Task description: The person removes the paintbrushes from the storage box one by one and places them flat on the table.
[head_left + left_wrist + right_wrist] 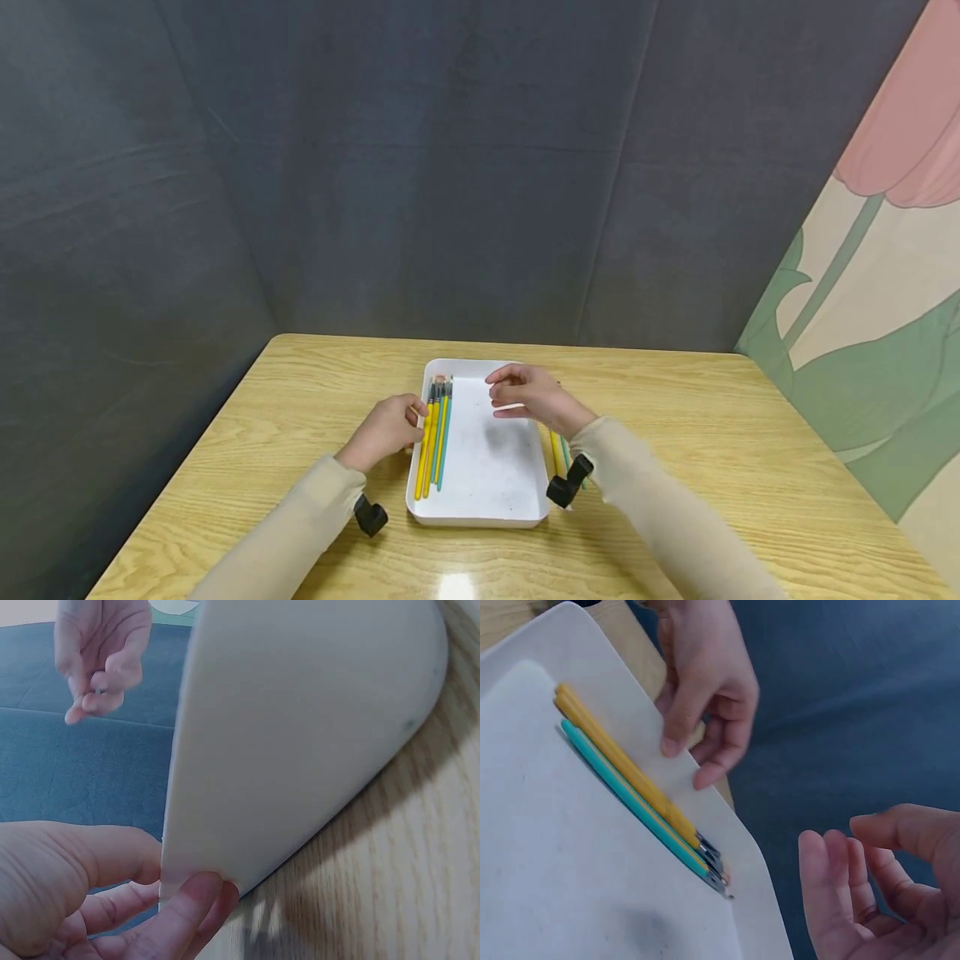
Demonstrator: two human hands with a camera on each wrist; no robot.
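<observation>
My left hand (384, 433) holds the left wall of a shallow white tray (491, 475). In the right wrist view its thumb lies over the rim, with the other fingers around the outer side. Several paintbrushes (429, 446) with yellow and teal handles lie side by side along that wall inside the tray, bristles toward the far end. Above the tray's far right part hovers my right hand (534, 395), its fingers loosely bent. Nothing shows between its thumb and fingers (817, 881) in the right wrist view.
More yellow and teal handles (556, 452) lie on the wooden table (697, 467) just right of the tray, partly hidden by the right wrist. A dark curtain (450, 183) hangs behind the table, and a flower-patterned panel (885, 333) stands at the right.
</observation>
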